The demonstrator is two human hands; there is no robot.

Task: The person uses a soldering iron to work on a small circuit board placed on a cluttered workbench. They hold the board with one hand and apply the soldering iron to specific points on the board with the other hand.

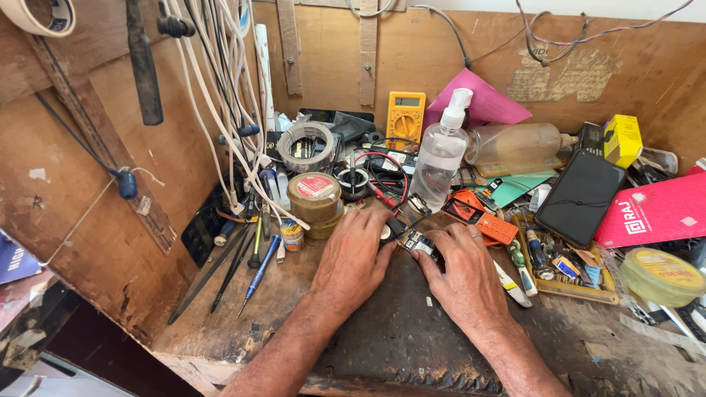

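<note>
A small, light, fragile green circuit board is being pinched edgewise by closed fingers of left hand and right hand.

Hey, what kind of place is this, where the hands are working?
Most likely a small electronics repair bench. A yellow multimeter leans against the wooden back wall, screwdrivers lean at the left, and the left hand and right hand hold a small circuit board on the worn wooden worktop.
</note>
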